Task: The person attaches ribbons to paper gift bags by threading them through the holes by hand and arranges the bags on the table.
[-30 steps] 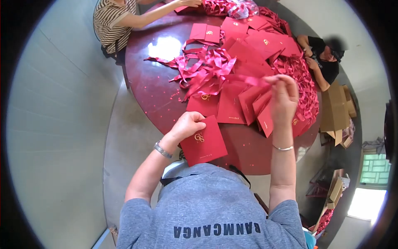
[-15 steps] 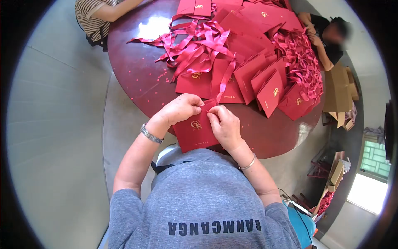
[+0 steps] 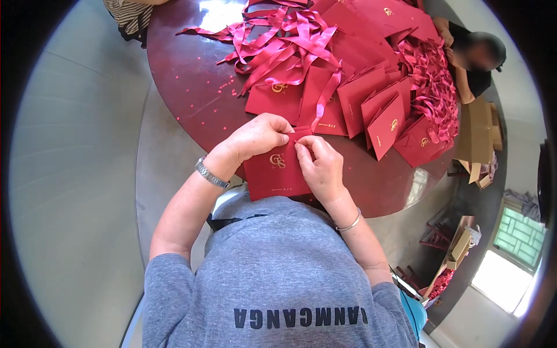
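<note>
Bare table [image 3: 191, 87] left, ribbons [image 3: 284, 43] ahead

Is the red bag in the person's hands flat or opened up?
Flat. The red bag lies folded against the table, logo face up, both hands pinching its top edge.

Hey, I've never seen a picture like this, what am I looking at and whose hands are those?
A camera worn on a person's head looks down through a wide lens, so the edges curve. There is no machine, only bare hands. The left hand and right hand both pinch the top edge of a red paper bag with a gold logo, at the near rim of a round table. A pink ribbon runs up from that edge. Behind lie loose ribbons and more red bags. Another person sits on the right.
</note>
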A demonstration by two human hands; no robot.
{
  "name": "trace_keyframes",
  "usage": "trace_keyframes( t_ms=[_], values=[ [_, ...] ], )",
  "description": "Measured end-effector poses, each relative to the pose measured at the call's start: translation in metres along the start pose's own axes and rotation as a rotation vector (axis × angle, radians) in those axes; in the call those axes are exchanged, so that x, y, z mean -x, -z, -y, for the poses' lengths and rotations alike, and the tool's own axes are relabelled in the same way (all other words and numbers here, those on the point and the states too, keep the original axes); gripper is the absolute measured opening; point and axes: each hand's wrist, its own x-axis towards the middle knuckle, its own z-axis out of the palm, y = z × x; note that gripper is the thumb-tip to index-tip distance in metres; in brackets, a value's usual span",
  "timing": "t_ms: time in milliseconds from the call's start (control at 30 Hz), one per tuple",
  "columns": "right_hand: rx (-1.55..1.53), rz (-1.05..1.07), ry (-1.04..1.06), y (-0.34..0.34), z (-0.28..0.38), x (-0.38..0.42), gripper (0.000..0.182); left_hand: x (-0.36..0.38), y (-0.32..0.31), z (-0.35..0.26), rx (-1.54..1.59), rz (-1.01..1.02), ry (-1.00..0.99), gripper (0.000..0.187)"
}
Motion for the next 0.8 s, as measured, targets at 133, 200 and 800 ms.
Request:
trace_keyframes(
  t_ms=[133,200,800],
  values=[
    [0.019,0.011,0.012,0.000,0.002,-0.004,0.007,0.002,-0.003,-0.001,-0.070,-0.055,-0.039,0.014],
    [0.059,0.006,0.028,-0.001,0.003,-0.006,0.006,0.002,-0.005,0.003,-0.075,-0.073,-0.039,0.014],
    [-0.098,0.080,-0.367,-0.005,0.007,-0.019,0.007,0.017,-0.033,0.006,-0.623,-0.496,-0.500,0.010]
  ],
)
